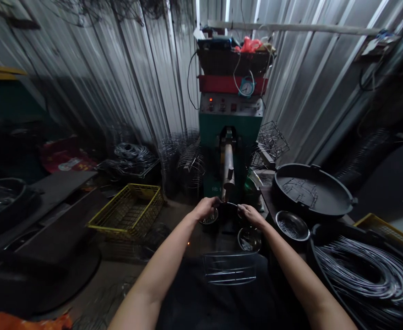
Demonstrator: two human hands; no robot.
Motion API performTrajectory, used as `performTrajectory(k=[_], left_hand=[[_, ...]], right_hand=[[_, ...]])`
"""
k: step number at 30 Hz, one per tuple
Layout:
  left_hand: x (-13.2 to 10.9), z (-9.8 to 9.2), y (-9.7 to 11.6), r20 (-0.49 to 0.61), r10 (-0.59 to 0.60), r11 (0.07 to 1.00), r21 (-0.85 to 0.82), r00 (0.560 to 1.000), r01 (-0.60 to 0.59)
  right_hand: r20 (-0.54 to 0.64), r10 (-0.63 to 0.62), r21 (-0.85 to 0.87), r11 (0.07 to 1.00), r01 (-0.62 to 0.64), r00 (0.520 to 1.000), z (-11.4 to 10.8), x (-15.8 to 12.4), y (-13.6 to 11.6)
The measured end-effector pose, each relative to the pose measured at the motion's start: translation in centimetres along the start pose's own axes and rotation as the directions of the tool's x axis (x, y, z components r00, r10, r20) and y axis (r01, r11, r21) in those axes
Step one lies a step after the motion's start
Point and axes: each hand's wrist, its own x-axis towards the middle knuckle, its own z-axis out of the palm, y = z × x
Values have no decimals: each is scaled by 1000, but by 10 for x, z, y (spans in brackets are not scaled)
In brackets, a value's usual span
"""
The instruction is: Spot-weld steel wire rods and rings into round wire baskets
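Observation:
My left hand (206, 208) and my right hand (251, 215) are both closed, pinching a thin curved metal wire (233, 204) between them. The wire lies just below the tip of the metal arm (228, 167) of a green machine (208, 126). Whether wire and arm touch, I cannot tell. Beside my left hand is a small metal bowl (209, 217) with small pieces in it. Another metal bowl (249, 240) stands below my right hand. Across my lap lies a wire frame (231, 277) with several parallel bars.
To the right are a round black tray (335, 201) with wire pieces, a bowl (292, 225) of small parts and a black tub (320, 270) of looped wires. A yellow wire basket (110, 211) stands left. Wire coils (191, 162) lean near the corrugated wall.

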Motion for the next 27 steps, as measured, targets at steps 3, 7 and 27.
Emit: performTrajectory(k=[3,7,27], left_hand=[[0,1,1,-25,-22,999,-35,999,21],[0,3,-1,-42,-37,998,-44,998,35],[-58,-5,21,-3,3,981,-194,1000,-4]], right_hand=[[-57,37,10,999,-36,998,1,-4,0],[-102,14,-39,999,-18,995,5,-4,0],[-16,-242,-112,965,239,970,15,-63,-13]])
